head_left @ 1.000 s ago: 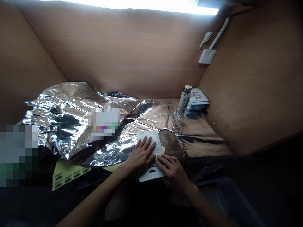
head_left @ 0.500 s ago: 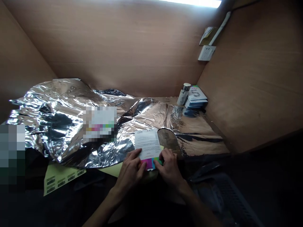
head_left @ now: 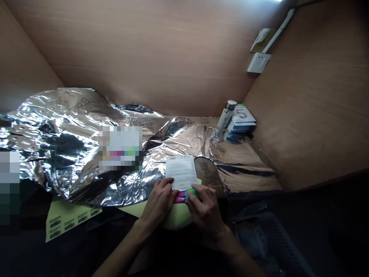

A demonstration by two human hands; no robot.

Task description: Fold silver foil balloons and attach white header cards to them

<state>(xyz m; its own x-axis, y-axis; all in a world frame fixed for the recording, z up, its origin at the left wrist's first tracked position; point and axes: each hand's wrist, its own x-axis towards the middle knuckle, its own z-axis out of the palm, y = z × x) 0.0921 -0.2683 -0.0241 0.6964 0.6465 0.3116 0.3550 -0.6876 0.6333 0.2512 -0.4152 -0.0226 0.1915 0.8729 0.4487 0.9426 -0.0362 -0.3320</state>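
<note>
A white printed card packet [head_left: 180, 173], with small text and a barcode, lies on the silver foil sheet [head_left: 187, 134]. Its near end is a bright magenta, blue and green strip [head_left: 181, 197] with a hang hole in it. My left hand [head_left: 159, 199] grips the packet's left edge, fingers on top and thumb at the magenta part. On the other side my right hand [head_left: 206, 206] pinches the blue-green part, its fingertips partly hiding it. Under the hands, a pale yellow sheet [head_left: 178, 216] hangs over the table edge.
A white bottle with a metal cap [head_left: 227, 114] stands beside a stack of booklets [head_left: 242, 118] in the back right corner. A yellow barcode label sheet [head_left: 70, 219] hangs at the front left. A grey basket [head_left: 282, 238] sits low at right. Wooden panels enclose the table.
The coloured strip now looks bent back toward the packet, with its hang hole showing. My right fingers have moved up over the green part. The view has shifted slightly.
</note>
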